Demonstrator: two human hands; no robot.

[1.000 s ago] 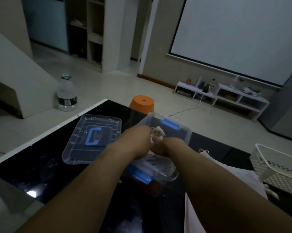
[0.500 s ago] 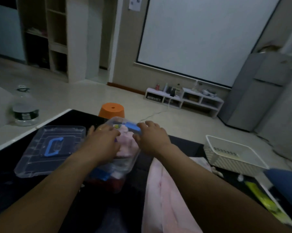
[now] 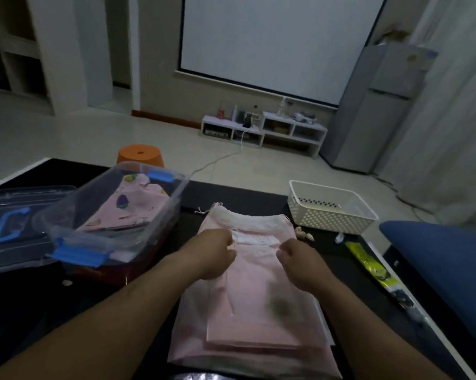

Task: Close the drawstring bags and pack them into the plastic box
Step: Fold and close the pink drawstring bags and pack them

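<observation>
The person leans over the black bench [image 3: 239,196] with both arms stretched forward. In front of them lies a stack [image 3: 258,333] of flat pink drawstring bags, its near end at the bench edge and its mouths pointing away. Both hands are on the top bag [image 3: 254,259], at its gathered white mouth. The left hand [image 3: 210,253] sits at the left corner of the mouth, its fingers [image 3: 229,243] curled in and pinching the fabric there; a loose bit of white cord shows just above them. The right hand [image 3: 300,263] is at the right corner, its fingers [image 3: 283,252] bent down and gripping the cloth too. I can't tell whether either hand has the cord itself.

To the left of the stack stands the clear box [image 3: 163,223], open, with blue latches at its near and far ends. One pink bag with coloured prints [image 3: 130,207] already lies flat inside. The lid [image 3: 17,204], clear with a blue handle, rests on the bench just left of the box, partly under it.

Past the stack on the right is a white perforated basket [image 3: 330,212]. A yellow-green packet [image 3: 368,263] lies along the bench's right edge. An orange stool [image 3: 140,154] stands on the floor beyond the box.
</observation>
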